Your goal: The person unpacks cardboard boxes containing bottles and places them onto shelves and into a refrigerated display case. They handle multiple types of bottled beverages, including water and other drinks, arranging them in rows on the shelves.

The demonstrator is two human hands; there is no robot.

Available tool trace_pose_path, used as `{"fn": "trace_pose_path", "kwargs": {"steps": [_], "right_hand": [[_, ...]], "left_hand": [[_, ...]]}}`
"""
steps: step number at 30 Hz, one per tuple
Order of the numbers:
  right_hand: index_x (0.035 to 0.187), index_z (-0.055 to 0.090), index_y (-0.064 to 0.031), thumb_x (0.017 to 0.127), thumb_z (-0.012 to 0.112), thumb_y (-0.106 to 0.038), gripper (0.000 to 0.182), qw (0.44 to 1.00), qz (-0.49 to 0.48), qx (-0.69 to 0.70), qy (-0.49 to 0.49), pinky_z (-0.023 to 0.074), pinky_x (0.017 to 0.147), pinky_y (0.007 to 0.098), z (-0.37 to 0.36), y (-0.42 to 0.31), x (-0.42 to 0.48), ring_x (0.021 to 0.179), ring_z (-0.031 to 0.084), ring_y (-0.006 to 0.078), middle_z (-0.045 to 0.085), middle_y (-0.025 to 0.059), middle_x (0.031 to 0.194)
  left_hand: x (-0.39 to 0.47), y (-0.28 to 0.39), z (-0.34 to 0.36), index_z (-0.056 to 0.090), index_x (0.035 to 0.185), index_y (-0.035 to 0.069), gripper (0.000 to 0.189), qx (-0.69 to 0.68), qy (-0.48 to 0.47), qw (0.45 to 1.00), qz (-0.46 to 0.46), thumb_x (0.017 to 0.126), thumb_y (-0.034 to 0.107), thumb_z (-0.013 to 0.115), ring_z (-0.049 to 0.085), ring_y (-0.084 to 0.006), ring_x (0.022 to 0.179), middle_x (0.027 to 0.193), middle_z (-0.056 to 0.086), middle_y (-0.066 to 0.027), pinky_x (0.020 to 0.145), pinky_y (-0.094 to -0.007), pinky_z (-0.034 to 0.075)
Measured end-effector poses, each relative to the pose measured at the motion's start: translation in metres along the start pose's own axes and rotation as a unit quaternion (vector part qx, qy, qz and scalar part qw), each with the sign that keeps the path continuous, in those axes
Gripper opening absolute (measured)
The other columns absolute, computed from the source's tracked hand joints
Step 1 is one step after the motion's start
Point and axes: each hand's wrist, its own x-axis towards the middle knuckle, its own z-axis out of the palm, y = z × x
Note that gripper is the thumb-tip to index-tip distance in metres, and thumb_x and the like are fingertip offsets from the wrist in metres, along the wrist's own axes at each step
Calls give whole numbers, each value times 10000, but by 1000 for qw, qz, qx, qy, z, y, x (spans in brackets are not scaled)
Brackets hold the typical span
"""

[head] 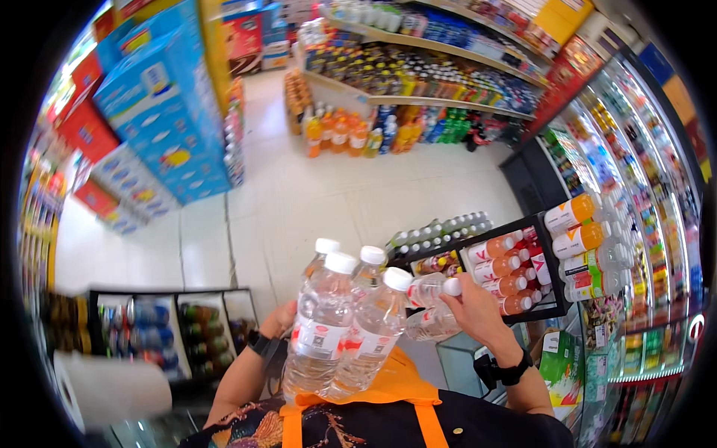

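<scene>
Several clear plastic water bottles (319,336) with white caps stand bunched against my chest, over an orange apron (400,372). Behind the bunch, at its left side, is my left hand (280,319); its fingers are mostly hidden by the bottles. My right hand (465,299) is closed around the white-capped neck of another clear bottle (428,290), which lies tilted to the right of the bunch. Just below that one, a further clear bottle (431,323) lies on its side, its cap end near my right hand.
A black rack (552,269) of pink and orange drinks stands at right, beside a lit display cooler (644,168). Another black rack (173,294) and a white roll (112,392) are at lower left. Stacked blue cartons (168,123) and bottle shelves (448,101) stand beyond the tiled floor (347,196).
</scene>
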Motion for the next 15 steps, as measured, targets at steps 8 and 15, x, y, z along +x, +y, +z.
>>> {"fn": "trace_pose_path", "kwargs": {"steps": [8, 15], "right_hand": [[995, 448, -13, 889, 602, -305, 347, 998, 55, -9, 22, 469, 596, 504, -37, 53, 197, 724, 620, 424, 640, 217, 798], [980, 448, -18, 891, 603, -307, 340, 990, 112, -20, 80, 474, 586, 495, -82, 110, 331, 720, 625, 416, 642, 211, 792]], "left_hand": [[183, 171, -66, 476, 1288, -31, 516, 33, -9, 996, -77, 946, 356, 498, 593, -281, 1099, 1245, 565, -195, 956, -382, 494], [351, 270, -93, 477, 1282, -36, 515, 43, -38, 989, -136, 946, 354, 498, 595, -278, 1092, 1239, 568, -196, 947, -378, 498]]}}
